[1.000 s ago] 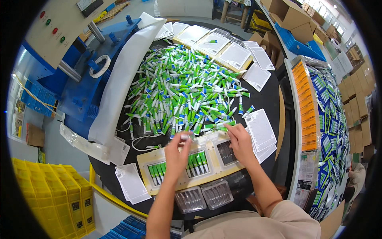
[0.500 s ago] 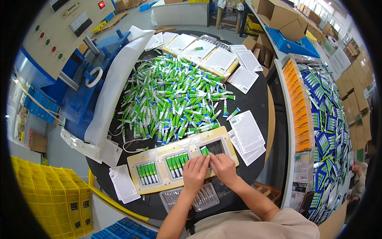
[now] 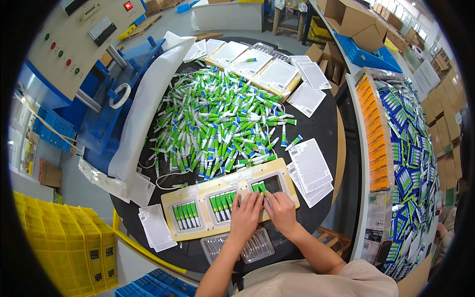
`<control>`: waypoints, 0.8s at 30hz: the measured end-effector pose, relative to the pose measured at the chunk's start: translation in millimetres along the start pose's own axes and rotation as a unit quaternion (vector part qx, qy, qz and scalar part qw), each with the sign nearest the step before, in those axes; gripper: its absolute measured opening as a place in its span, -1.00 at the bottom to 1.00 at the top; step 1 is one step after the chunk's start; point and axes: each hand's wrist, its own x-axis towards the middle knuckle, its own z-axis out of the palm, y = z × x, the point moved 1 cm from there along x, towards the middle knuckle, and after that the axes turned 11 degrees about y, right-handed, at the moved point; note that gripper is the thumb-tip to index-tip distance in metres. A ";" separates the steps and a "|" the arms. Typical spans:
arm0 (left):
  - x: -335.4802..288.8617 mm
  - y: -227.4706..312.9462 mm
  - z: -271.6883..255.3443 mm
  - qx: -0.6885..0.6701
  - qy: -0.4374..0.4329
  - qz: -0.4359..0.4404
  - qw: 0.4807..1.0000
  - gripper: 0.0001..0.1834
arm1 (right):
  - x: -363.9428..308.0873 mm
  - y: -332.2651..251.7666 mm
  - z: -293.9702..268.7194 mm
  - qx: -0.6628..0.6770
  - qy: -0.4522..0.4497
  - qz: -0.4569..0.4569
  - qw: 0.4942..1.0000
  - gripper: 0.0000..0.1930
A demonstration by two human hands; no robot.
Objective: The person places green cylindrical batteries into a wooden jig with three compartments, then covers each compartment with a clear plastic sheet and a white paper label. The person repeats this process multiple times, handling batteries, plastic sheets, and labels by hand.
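Observation:
A pale yellow tray (image 3: 205, 231) with three windows lies before me on the round black table. The left and middle windows hold rows of small green-and-white tubes (image 3: 186, 216). In the right window, two green tube ends (image 3: 259, 186) stick out past my fingertips. My left hand (image 3: 247, 213) is closed over the lower part of these tubes, fingers bent. Beside it, my right hand (image 3: 282, 210) pinches at the right-hand tube, its fingertips almost meeting the left ones. The fingers hide the lower ends of these tubes.
Beyond the tray spreads a large heap of tubes (image 3: 217, 119). Printed cards (image 3: 310, 166) lie around it, and clear blister shells (image 3: 257, 246) sit by my forearms. A second tray (image 3: 284, 91) holds cards at the back. A blue machine (image 3: 94, 119) stands left; packed blister cards (image 3: 405, 168) fill the right.
A second tube end now shows in the right window, where one showed before. Both hands have stayed over that window, and the whole view has shifted slightly.

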 end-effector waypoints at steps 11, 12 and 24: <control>8.0 -15.3 -6.4 -0.045 -0.041 0.018 0.998 -0.43 | 66.0 28.1 4.6 0.083 -0.018 0.088 0.992 -0.83; 16.8 -23.4 -5.6 -0.027 0.001 0.038 0.999 -0.50 | 88.4 35.0 14.3 0.067 0.043 0.031 0.996 -0.85; 118.1 -113.3 41.1 0.042 -0.093 -0.218 0.971 -0.62 | 128.4 58.5 8.3 0.033 -0.046 0.051 0.997 -0.74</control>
